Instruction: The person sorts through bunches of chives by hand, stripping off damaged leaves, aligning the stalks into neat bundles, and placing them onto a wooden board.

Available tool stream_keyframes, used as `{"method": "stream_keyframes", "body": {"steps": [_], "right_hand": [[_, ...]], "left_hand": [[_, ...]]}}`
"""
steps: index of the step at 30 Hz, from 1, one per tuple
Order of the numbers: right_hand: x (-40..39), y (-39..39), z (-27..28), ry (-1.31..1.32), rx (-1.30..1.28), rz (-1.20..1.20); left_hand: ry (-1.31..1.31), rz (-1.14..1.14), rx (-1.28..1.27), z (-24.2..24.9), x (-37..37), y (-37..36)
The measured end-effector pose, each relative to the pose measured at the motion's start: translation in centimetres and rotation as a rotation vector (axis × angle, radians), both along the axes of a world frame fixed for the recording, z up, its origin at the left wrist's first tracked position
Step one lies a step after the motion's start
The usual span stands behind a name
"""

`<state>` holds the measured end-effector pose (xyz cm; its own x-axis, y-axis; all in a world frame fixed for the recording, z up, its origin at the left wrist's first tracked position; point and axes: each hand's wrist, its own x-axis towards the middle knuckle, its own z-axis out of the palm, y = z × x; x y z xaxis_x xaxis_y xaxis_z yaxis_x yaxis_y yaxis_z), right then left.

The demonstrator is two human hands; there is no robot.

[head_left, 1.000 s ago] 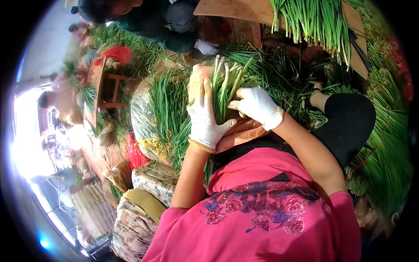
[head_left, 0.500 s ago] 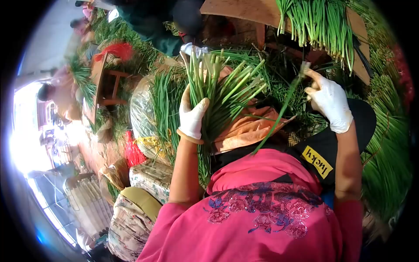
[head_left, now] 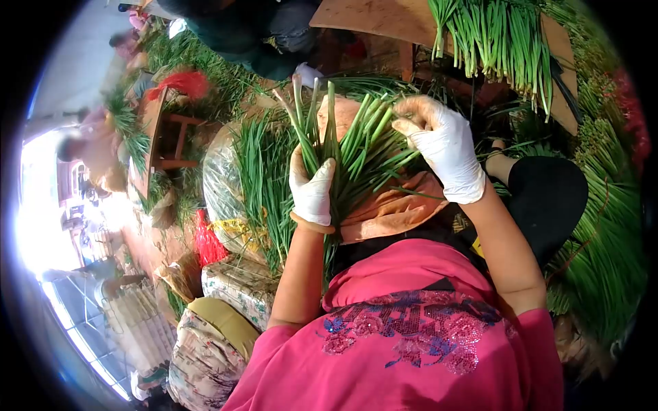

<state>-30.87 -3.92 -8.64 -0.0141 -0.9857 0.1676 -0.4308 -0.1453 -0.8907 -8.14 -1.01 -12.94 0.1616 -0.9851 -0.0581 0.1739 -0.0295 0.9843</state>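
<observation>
My left hand (head_left: 312, 188), in a white glove with bare fingertips, is wrapped round a bunch of green chive-like stalks (head_left: 356, 147). The pale cut ends point up and fan out; long leaves hang below the hand. At the right side of this bunch, my right hand (head_left: 439, 147), gloved the same way, has its fingers curled and pinched at the outer stalk ends. Its fingertips look stained, and partly hide what they grip. Behind the bunch lies an orange cloth (head_left: 394, 209) over the lap.
A wooden table (head_left: 370, 15) at the top holds a bundle of green stalks (head_left: 504, 44). More stalks (head_left: 606, 246) are heaped at the right. Left are a plastic-wrapped bale (head_left: 223, 171), red strings (head_left: 208, 240) and a flowered cushion (head_left: 205, 363). Other people sit further off.
My right hand has moved left from beside the table to the bunch. The single long stalk it held out is no longer seen apart. My left hand has shifted slightly right.
</observation>
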Motion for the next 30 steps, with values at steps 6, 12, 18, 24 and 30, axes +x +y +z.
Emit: {"method": "stream_keyframes", "body": {"steps": [6,12,18,24,30], "right_hand": [[0.8,-3.7,-1.4,0.252,-0.386,0.158],[2.2,-3.7,-1.7,-0.500,-0.097,0.251],[-1.0,-3.9,0.6,-0.825,-0.002,0.141],[-4.5,-4.9,1.7,-0.169,-0.147,-0.015],[-0.1,-6.4,2.0,0.042,0.167,0.370]], "left_hand": [[-0.046,-0.030,-0.049,-0.1,-0.5,0.5],[-0.850,-0.224,-0.322,0.5,-1.3,0.2],[-0.169,-0.231,-0.019,0.8,-0.5,-0.4],[-0.156,-0.091,0.022,-0.4,0.3,-0.4],[-0.374,-0.106,-0.098,-1.7,0.5,-0.1]]}}
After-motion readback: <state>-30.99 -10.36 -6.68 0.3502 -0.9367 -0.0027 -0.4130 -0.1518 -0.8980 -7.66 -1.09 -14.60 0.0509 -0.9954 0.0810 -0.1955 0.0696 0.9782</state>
